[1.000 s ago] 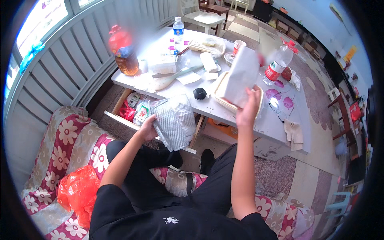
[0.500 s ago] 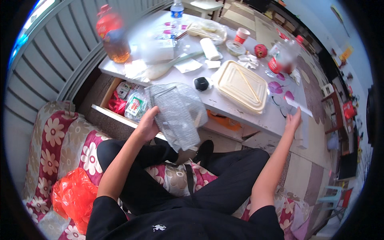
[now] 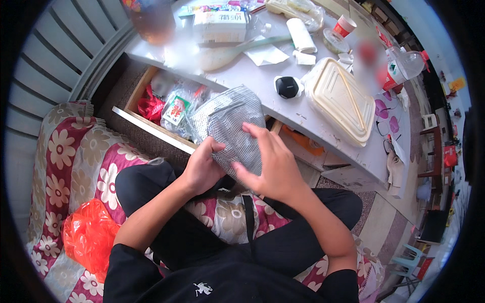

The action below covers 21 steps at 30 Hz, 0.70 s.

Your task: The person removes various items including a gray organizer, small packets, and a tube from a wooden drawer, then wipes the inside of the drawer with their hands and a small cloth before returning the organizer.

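A silver bubble-wrap pouch (image 3: 235,113) is pinched at its near left edge by my left hand (image 3: 204,164), thumb on top. My right hand (image 3: 275,164) comes over the pouch's right side, with thumb and fingers spread apart; whether the fingertips touch it is hard to tell. The pouch hangs above my lap, in front of a pulled-out drawer (image 3: 151,132). Inside the drawer lie a red plastic bag (image 3: 150,105) and a clear packet with a green and white label (image 3: 177,108).
On the white table (image 3: 323,144) are a lidded beige food box (image 3: 336,108) with chopsticks, a black earbud case (image 3: 287,87), a paper roll (image 3: 301,35), a red cup (image 3: 344,25) and bottles. An orange-red plastic bag (image 3: 90,235) lies on the flowered sofa (image 3: 58,187) at my left.
My right hand has let go of a white paper strip at the table's right end and come across to the pouch. My left hand still holds the pouch. The view has shifted.
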{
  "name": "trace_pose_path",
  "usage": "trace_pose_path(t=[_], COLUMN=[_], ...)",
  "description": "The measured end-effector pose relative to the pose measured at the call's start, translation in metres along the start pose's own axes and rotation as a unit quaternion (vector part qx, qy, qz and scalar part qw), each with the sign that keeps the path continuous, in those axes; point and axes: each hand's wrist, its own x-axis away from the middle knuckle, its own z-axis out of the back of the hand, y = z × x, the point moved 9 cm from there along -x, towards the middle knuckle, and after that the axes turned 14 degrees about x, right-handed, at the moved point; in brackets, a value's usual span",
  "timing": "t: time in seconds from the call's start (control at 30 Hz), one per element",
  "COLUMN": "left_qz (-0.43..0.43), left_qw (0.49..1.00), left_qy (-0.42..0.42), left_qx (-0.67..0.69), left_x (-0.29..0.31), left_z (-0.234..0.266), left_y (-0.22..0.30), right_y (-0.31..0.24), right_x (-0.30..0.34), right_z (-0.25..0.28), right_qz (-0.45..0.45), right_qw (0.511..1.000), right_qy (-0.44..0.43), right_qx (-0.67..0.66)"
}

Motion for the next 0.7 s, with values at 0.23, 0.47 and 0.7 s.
trace_pose_path(t=[0.23, 0.47, 0.7], left_qz=[0.084, 0.075, 0.076], left_qw=[0.993, 0.992, 0.993], left_qy=[-0.087, -0.096, -0.084], left_qx=[-0.014, 0.026, -0.019], left_x=[0.001, 0.0, -0.001], left_z=[0.002, 0.012, 0.013], left_y=[-0.015, -0.004, -0.017], right_y=[0.033, 0.077, 0.057], right_x=[0.013, 0.023, 0.026], right_z=[-0.026, -0.018, -0.008], right_qz=[-0.108, -0.238, -0.202], right_qw=[0.987, 0.939, 0.959], right_qy=[-0.072, -0.018, 0.004], right_qx=[-0.096, -0.247, -0.196])
